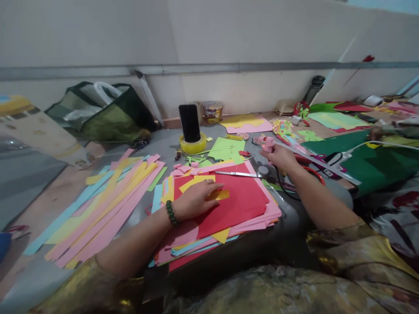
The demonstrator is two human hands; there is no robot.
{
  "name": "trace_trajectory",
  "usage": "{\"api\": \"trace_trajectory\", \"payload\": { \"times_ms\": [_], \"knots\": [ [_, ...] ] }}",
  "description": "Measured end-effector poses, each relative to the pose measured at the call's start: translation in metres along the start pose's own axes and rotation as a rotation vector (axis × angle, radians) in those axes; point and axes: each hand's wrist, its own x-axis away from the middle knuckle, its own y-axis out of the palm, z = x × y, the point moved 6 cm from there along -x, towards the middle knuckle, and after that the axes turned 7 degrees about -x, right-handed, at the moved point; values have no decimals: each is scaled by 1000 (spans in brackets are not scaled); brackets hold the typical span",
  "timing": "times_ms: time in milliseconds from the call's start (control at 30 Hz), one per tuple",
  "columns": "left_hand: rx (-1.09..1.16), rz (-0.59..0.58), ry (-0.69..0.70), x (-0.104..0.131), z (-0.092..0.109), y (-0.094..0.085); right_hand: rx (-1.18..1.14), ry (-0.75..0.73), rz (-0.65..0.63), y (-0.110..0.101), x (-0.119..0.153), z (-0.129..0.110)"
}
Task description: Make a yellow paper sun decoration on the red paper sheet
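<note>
The left hand [196, 199] lies spread over red paper [242, 205], its fingers touching a small yellow piece [220, 195]. The right hand [282, 158] grips a pink glue gun [266, 143].

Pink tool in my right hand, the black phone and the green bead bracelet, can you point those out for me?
Pink tool [268, 143]: head view, on its body.
Black phone [190, 123]: head view, middle of its dark screen.
Green bead bracelet [172, 213]: head view, on its beads.
</note>
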Motion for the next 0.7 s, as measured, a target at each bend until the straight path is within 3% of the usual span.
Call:
{"api": "trace_trajectory", "payload": {
  "times_ms": [133,267,400,500,567,700],
  "knots": [
    [3,14,10,0,0,-2,73,-1,-80,14,-7,4],
    [31,19,39,-1,3,-4,134,-51,-123,10,-2,3],
    [90,45,63,-2,5,-9,311,-62,-124,-5,28,1],
    [220,155,33,-1,1,-18,349,-130,-78,-18,61,-9],
    [411,261,-41,1,-8,-24,219,-366,38,-27,83,-32],
    [931,370,-272,4,-27,-25,-61,-1040,247,-32,126,-87]
  ]
}}
